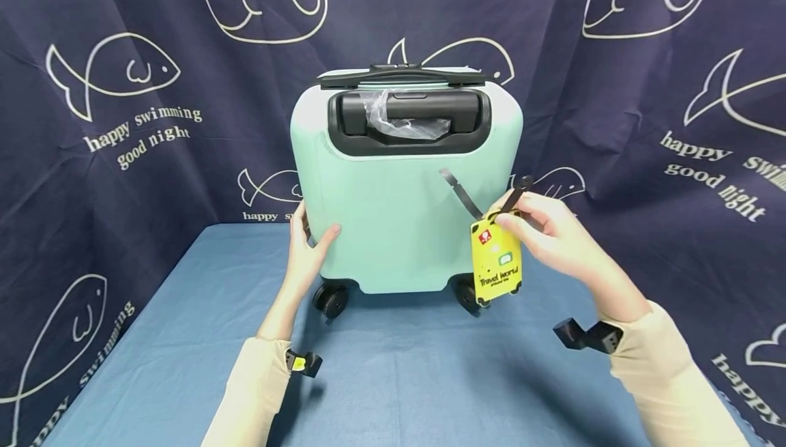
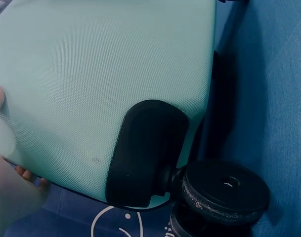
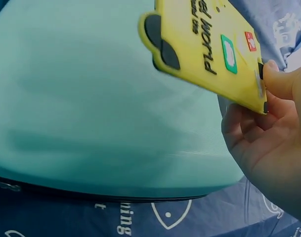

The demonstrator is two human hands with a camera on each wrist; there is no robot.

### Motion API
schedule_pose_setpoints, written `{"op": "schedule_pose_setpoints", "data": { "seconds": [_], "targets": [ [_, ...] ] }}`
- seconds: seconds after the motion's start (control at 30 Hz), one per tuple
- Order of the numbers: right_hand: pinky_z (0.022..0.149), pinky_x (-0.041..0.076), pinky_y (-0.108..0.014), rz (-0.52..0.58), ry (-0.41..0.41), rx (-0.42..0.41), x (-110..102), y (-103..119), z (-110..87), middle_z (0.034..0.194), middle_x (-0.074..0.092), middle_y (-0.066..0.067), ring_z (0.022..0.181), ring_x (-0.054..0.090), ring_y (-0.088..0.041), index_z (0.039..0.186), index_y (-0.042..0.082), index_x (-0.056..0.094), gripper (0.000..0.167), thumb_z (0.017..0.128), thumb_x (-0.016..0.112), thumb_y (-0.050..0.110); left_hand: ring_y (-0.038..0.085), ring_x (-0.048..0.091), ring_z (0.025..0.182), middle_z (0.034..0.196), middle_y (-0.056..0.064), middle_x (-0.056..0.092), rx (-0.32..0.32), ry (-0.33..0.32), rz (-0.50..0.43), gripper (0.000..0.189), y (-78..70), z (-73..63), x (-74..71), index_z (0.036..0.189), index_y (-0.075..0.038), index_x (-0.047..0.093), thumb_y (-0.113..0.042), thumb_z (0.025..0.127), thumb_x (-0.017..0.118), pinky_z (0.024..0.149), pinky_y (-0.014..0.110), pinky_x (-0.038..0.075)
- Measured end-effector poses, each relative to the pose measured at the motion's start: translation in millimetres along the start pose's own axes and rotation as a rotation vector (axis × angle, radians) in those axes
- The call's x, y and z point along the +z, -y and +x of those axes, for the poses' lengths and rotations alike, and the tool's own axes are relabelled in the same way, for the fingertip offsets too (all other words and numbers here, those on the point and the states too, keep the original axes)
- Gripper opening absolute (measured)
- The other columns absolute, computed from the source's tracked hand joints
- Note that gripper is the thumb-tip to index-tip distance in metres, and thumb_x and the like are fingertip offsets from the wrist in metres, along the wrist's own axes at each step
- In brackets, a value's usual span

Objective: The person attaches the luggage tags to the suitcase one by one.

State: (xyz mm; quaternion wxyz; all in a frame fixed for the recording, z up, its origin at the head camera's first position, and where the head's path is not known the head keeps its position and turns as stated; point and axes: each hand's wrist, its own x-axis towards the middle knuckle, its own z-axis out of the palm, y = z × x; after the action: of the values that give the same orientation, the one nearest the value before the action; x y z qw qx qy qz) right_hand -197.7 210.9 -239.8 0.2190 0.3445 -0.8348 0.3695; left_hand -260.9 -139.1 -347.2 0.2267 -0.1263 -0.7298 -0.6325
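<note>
A mint-green suitcase point(image 1: 393, 222) stands upright on its black wheels, back face toward me. Its left side is gripped by my left hand point(image 1: 305, 249), thumb on the back face and fingers round the edge; the left wrist view shows these fingertips point(image 2: 27, 175) along the edge. At the suitcase's lower right, my right hand point(image 1: 555, 235) pinches the top of a yellow luggage tag point(image 1: 497, 259) lettered "Travel World". The tag hangs in front of the shell, its black strap point(image 1: 462, 194) sticking up to the left with the end loose.
A black top handle point(image 1: 399, 78) spans the suitcase. Below it, clear plastic point(image 1: 408, 123) wraps part of the recessed pull handle point(image 1: 353, 114). Blue cloth point(image 1: 393, 372) covers the table, with a dark blue fish-patterned curtain point(image 1: 393, 10) behind. A caster wheel point(image 2: 227, 190) juts from the lower corner.
</note>
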Motion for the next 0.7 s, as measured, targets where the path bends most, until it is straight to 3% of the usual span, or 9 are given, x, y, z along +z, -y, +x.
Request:
{"op": "schedule_pose_setpoints", "data": {
  "seconds": [0.07,0.3,0.53,0.7],
  "targets": [
    [0.064,0.043,-0.016,-0.025,-0.018,-0.016,-3,2,3.7,0.084,0.063,0.003,0.074,0.054,-0.004,0.093,0.004,0.067,0.014,0.086,0.059,-0.005,0.024,0.032,0.133,0.145,0.014,0.026,-0.007,0.008,0.001,0.074,-8.6,-2.2,0.0,0.148,-0.011,0.019,-0.014,0.089,0.062,0.111,0.040,0.025],
    [0.061,0.043,-0.016,-0.040,-0.041,-0.001,-12,8,13.9,0.082,0.060,0.007,0.069,0.053,-0.005,0.093,0.004,0.066,0.012,0.088,0.058,-0.003,0.024,0.031,0.134,0.146,0.013,0.027,-0.013,0.007,-0.006,0.075,-8.6,-3.2,0.0,0.148,-0.010,0.018,-0.013,0.088,0.063,0.112,0.040,0.024],
    [0.056,0.044,-0.017,-0.014,-0.076,0.056,-23,13,25.2,0.077,0.060,0.012,0.063,0.054,-0.006,0.094,0.001,0.065,0.010,0.091,0.055,0.003,0.018,0.033,0.133,0.145,0.006,0.029,-0.002,-0.011,-0.010,0.075,19.3,5.1,-2.2,0.148,-0.020,0.021,-0.018,0.087,0.066,0.111,0.038,0.025],
    [0.057,0.048,-0.016,0.017,-0.059,0.089,-31,18,35.3,0.078,0.061,0.012,0.064,0.057,-0.007,0.098,-0.002,0.061,0.014,0.094,0.052,0.008,0.016,0.034,0.132,0.144,0.004,0.030,0.026,-0.019,-0.001,0.074,22.6,5.4,-1.7,0.147,-0.022,0.023,-0.023,0.087,0.066,0.111,0.037,0.026]
  ]
}}
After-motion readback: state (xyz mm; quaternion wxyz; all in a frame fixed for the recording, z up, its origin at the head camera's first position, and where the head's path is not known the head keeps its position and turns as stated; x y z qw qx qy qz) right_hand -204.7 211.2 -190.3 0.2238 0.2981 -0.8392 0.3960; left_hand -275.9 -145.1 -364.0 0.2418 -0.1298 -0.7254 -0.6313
